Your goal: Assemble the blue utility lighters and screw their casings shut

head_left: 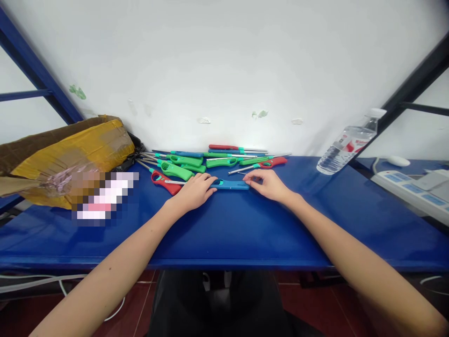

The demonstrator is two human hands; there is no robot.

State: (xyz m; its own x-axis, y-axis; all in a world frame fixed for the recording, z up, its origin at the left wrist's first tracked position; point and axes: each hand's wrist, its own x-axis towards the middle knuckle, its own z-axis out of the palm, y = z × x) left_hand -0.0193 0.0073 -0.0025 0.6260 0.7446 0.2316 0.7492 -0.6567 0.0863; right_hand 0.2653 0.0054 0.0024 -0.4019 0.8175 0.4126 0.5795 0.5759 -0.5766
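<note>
A blue long-necked lighter [231,185] lies across the blue table, its metal neck pointing left. My left hand [198,191] is closed on it near the trigger opening, over part of the neck. At the handle's right end is my right hand [264,184], its thumb and fingertips pinched together; a thin line shows by the fingertips, but what they pinch is too small to name. Behind both hands lie several green lighters [177,170] and blue ones. One red lighter [167,182] is left of my left hand, another red lighter [273,162] behind my right hand.
An open cardboard box [80,154] with yellow tape stands at the left, a blurred-out item [105,196] beside it. At the right a water bottle [347,145] leans beside the frame, near a white power strip [414,189]. The white wall is behind.
</note>
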